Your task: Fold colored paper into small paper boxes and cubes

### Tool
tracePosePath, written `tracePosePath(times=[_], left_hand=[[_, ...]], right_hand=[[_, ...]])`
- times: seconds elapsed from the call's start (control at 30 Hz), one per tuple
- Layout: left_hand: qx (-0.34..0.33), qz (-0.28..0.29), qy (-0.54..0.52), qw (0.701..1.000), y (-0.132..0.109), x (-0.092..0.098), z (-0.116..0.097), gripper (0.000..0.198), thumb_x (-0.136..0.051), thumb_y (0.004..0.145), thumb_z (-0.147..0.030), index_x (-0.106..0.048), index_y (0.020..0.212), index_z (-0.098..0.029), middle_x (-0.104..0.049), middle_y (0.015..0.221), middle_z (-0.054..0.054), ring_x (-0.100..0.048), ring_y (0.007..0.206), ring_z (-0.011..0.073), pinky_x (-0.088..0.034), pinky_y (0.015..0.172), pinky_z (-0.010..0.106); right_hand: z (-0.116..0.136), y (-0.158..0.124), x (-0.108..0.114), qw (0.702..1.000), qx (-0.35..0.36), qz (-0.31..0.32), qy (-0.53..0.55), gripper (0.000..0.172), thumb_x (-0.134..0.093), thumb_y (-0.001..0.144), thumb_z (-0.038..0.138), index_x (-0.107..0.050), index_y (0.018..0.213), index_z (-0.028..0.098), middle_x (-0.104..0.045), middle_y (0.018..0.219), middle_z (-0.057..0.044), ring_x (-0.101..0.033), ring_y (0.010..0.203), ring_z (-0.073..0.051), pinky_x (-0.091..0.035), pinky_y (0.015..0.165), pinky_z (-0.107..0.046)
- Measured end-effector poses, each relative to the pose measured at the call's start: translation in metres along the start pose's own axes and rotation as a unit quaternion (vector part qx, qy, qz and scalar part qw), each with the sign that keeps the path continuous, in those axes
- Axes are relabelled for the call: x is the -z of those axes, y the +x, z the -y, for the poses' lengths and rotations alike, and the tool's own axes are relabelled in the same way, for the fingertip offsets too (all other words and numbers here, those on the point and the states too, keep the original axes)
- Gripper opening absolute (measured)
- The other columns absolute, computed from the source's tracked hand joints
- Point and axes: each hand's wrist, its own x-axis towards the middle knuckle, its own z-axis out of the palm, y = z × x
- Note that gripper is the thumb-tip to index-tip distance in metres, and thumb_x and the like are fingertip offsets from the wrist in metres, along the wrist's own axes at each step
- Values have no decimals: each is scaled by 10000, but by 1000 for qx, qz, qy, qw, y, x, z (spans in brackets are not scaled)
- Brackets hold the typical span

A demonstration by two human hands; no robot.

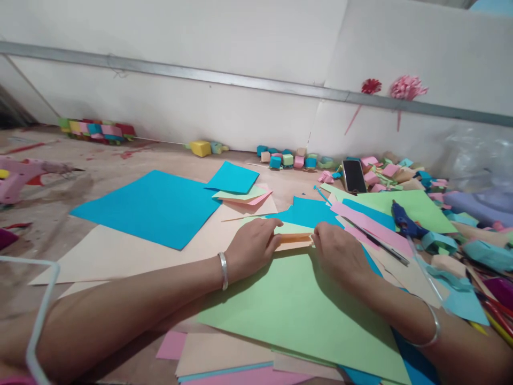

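Observation:
My left hand [252, 247] and my right hand [340, 251] both pinch a small folded peach paper strip [294, 240], one at each end. The strip lies at the far edge of a large light green sheet [296, 305] spread under my forearms. Both hands have fingers curled and pressed on the paper. Each wrist wears a silver bangle. A jagged blue paper piece [308, 213] lies just beyond the strip.
A big blue sheet [154, 206] and a beige sheet [116, 254] lie to the left. A phone [354, 175], a blue glue gun [404, 222], pink strips and paper cubes [286, 159] crowd the right and the back. A pink glue gun [18, 176] sits far left. Paper flowers [406, 87] hang on the wall.

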Motion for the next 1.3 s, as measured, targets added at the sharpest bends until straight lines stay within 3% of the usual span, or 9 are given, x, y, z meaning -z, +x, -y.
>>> tracePosePath(times=[0.13, 0.27, 0.33, 0.5, 0.63, 0.8, 0.93, 1.13, 1.3], left_hand=[[-12, -10, 13, 1000, 0, 0, 1, 307, -417, 889, -160, -479, 1189, -138, -639, 782, 40, -581, 717, 202, -432, 632, 316], [-41, -29, 0, 999, -1, 1, 0, 154, -406, 869, -148, -548, 926, -165, -598, 748, 29, -520, 648, 172, -378, 560, 279], [-64, -28, -17, 997, 0, 2, 0, 158, -416, 855, -126, -568, 845, -171, -600, 789, 40, -526, 696, 172, -389, 581, 276], [-45, -67, -88, 993, 2, 0, 3, 187, -428, 891, -111, -604, 924, -165, -617, 888, 55, -569, 804, 168, -455, 696, 296], [-49, -84, -103, 990, 2, 1, 2, 143, -495, 885, -132, -602, 975, -158, -603, 949, 59, -575, 862, 166, -477, 750, 301], [-41, -92, -78, 992, 1, 1, 2, 251, -624, 820, -180, -563, 1063, -158, -574, 1041, 68, -556, 962, 198, -484, 825, 345], [-33, -71, -63, 995, 1, 0, 3, 300, -667, 792, -247, -542, 1051, -163, -564, 1050, 65, -544, 971, 217, -487, 818, 372], [-18, -39, -14, 999, 1, 2, -1, 421, -708, 744, -316, -526, 1082, -141, -545, 1045, 81, -526, 985, 242, -467, 814, 384], [7, -3, 61, 998, 1, 4, 0, 408, -724, 688, -506, -607, 835, -144, -531, 1005, 107, -509, 983, 291, -450, 786, 406]], right_hand=[[1, 0, -9, 995, 3, 12, 104, 172, -477, 923, 295, -499, 789, 190, -564, 737, -27, -480, 666, -178, -277, 580, -278], [-1, 2, -12, 987, 27, 31, 155, 58, -557, 871, 236, -559, 869, 178, -584, 830, -45, -515, 777, -193, -336, 623, -272], [-2, 3, -11, 987, 38, 35, 149, 133, -550, 868, 196, -597, 992, 184, -570, 823, -44, -512, 775, -194, -336, 610, -266], [-4, 5, -9, 987, 73, 25, 140, 298, -503, 888, 179, -606, 1162, 235, -544, 863, -62, -507, 817, -204, -375, 661, -279], [-7, 8, -13, 978, 86, -39, 184, 239, -522, 852, 163, -621, 1068, 185, -547, 1089, -120, -493, 1005, -245, -410, 800, -342], [-8, 8, -10, 979, 75, -88, 166, 114, -537, 775, 76, -606, 787, 165, -596, 1033, -92, -493, 940, -226, -367, 795, -344], [-9, 7, -6, 978, 124, -59, 158, 211, -466, 776, 8, -590, 713, 165, -636, 873, -38, -496, 818, -175, -309, 717, -317], [-9, 7, 0, 981, 153, -77, 95, 290, -496, 788, 30, -695, 882, 219, -615, 872, -57, -455, 857, -205, -276, 709, -328], [-10, 5, -6, 974, 205, -11, 96, 219, -534, 833, 73, -705, 795, 204, -607, 768, -44, -455, 808, -181, -263, 686, -315]])
